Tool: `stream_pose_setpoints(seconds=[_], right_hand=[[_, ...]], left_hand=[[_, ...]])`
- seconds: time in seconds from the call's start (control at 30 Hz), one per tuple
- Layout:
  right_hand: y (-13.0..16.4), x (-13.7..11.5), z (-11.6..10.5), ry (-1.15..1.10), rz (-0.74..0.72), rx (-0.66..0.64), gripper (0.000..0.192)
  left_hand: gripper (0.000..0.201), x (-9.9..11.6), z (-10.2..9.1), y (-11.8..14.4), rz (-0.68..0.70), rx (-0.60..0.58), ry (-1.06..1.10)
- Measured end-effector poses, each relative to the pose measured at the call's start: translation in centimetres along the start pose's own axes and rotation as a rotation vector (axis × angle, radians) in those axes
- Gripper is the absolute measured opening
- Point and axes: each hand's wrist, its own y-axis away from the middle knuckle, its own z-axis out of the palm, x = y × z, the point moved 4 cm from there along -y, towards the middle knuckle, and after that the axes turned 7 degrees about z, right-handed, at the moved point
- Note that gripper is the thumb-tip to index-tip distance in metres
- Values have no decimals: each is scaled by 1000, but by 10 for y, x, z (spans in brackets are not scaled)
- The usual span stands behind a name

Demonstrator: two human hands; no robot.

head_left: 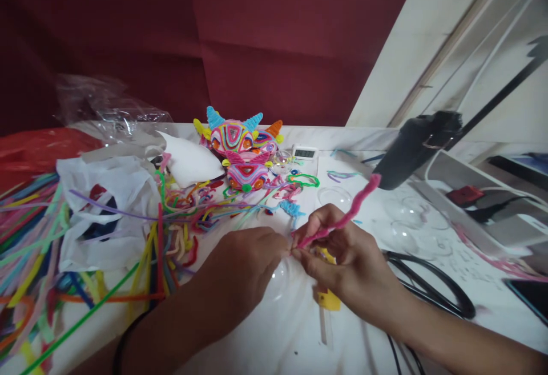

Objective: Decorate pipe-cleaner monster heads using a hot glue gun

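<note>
My right hand (342,261) pinches a pink pipe cleaner (342,218) that slants up and to the right from my fingertips. My left hand (244,275) meets it at the pipe cleaner's lower end, with thumb and fingers closed on that end. Under both hands lies a clear plastic dome (278,283), and a yellow piece (329,298) shows beneath my right hand. Behind the hands stand colourful horned figures made of pipe cleaners (240,146).
Loose pipe cleaners (38,232) of many colours are heaped at the left, beside a white plastic bag (107,204). A small digital display (305,152), clear domes (334,195), black cables (432,283) and a black lamp head (415,146) lie to the right on the white table (282,335).
</note>
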Motion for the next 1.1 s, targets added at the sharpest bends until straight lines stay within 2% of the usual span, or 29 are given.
stream_pose_setpoints(seconds=[0.17, 0.27, 0.5, 0.63, 0.77, 0.87, 1.0, 1.1], right_hand=[[-3, 1, 0, -282, 153, 25, 37], [-3, 1, 0, -392, 198, 35, 44], [-6, -3, 4, -485, 229, 23, 50], [-7, -5, 6, -497, 250, 31, 53], [-6, -2, 6, -415, 230, 33, 49], [-3, 1, 1, -223, 132, 44, 38], [1, 3, -2, 125, -28, -2, 25], [0, 0, -2, 132, -31, -5, 22]], left_hand=[[28, -5, 0, -1, -143, 142, 317], [23, -7, 5, -1, -216, 191, 406], [20, -4, 9, 1, -229, 322, 435], [20, 1, 9, 0, -165, 363, 314], [18, 6, 8, -1, -12, 388, 76], [19, 7, 11, 1, 70, 328, -53], [26, 5, 16, 3, 101, 193, -141], [27, 4, 14, 2, 61, 188, -67]])
